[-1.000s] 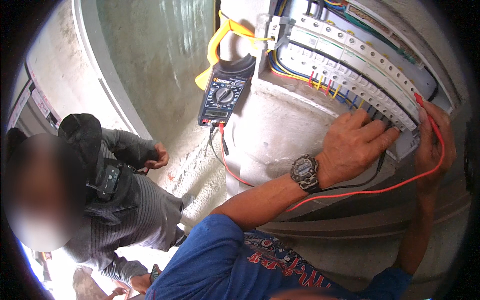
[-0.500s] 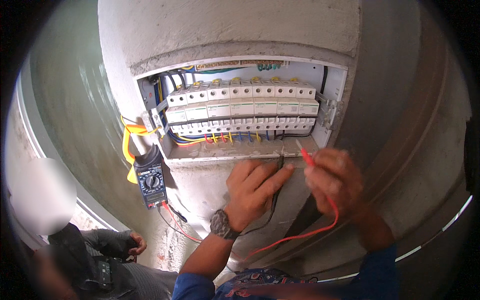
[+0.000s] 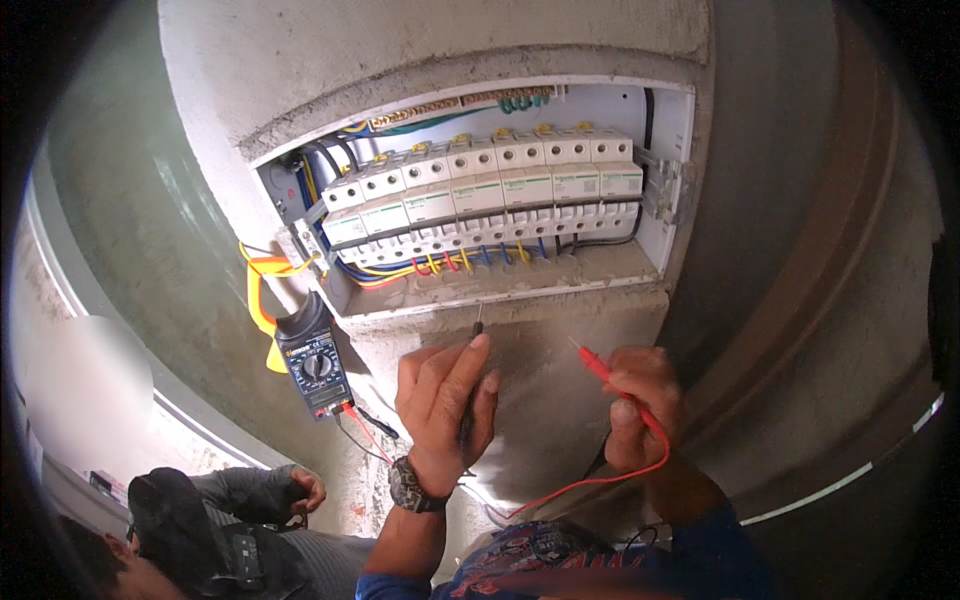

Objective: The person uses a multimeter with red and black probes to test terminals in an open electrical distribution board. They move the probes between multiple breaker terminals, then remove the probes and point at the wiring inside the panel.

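While the left hand [image 3: 440, 410] pinches a slim black test probe [image 3: 477, 329] pointing upward, the right hand [image 3: 645, 405] pinches a red plastic test probe [image 3: 594, 364], its tip slanting up leftward. Both probes stand well apart from each other, below the row of white rectangular circuit breakers [image 3: 480, 192] inside a wall-set white box [image 3: 657, 242]. A dark, dial-faced clamp meter [image 3: 317, 366] hangs beside the box's lower left corner.

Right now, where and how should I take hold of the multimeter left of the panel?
Probably grip the multimeter by the long sides of its dark body, coming from the front: it sits tilted, dial facing out, with its orange upper part beside the panel and leads leaving the lower end.
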`<state>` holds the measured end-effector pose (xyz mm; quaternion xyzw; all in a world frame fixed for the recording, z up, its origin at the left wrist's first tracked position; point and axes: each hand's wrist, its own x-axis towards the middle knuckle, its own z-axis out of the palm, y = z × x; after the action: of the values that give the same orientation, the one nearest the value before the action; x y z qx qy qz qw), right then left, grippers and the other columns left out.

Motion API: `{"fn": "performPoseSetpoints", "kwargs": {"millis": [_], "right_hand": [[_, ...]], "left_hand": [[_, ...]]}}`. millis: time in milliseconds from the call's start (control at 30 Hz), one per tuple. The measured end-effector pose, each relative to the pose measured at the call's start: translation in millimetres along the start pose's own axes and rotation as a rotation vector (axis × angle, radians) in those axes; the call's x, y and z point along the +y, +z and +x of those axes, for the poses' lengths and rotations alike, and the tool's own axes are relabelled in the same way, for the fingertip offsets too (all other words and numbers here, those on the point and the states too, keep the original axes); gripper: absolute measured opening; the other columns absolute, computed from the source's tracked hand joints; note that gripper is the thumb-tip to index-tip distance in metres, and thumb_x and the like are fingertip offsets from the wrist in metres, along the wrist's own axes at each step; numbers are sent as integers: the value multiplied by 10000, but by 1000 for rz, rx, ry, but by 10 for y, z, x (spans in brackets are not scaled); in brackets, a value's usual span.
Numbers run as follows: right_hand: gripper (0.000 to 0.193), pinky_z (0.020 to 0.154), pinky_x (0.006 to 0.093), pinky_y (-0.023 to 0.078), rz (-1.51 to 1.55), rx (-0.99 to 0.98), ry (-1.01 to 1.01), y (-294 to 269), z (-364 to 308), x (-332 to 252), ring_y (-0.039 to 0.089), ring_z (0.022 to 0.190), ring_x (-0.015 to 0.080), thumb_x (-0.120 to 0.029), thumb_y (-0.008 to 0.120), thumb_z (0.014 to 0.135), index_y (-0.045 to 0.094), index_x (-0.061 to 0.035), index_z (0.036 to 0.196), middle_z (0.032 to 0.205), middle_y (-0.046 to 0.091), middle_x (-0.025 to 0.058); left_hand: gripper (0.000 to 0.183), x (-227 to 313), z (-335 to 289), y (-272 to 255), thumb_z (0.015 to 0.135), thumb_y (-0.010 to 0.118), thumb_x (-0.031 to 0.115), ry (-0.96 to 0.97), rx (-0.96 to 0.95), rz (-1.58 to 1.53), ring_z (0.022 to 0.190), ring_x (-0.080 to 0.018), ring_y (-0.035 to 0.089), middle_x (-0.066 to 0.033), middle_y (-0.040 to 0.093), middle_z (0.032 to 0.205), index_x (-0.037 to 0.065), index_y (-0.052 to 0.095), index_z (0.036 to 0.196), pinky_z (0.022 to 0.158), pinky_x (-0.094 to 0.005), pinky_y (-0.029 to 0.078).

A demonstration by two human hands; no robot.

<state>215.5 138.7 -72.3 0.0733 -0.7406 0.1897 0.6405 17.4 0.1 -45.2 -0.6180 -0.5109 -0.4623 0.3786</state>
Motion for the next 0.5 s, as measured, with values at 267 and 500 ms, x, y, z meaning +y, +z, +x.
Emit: {"fn": "performPoseSetpoints", "kwargs": {"millis": [267,500], "right_hand": [[219,902,478,541,-233,92,-103,-135,309,-173,648,1007,330,-96,686,967,649,-65,1181,1144,644,140],[317,914,484,552,-523,42,-191,-324,593,-242,661,1028,333,-72,735,958,637,-79,1260,1145,645,128]], "left_hand": [[472,-22,309,325,771,809,-97,46,28,-235,937,-305,681,-89,750,1081,82,681,1188,813,-412,545],[516,-27,573,628,718,836,-89,201,86,-200,906,-288,674,-80,732,1051,84,721,1190,770,-403,546]]}}
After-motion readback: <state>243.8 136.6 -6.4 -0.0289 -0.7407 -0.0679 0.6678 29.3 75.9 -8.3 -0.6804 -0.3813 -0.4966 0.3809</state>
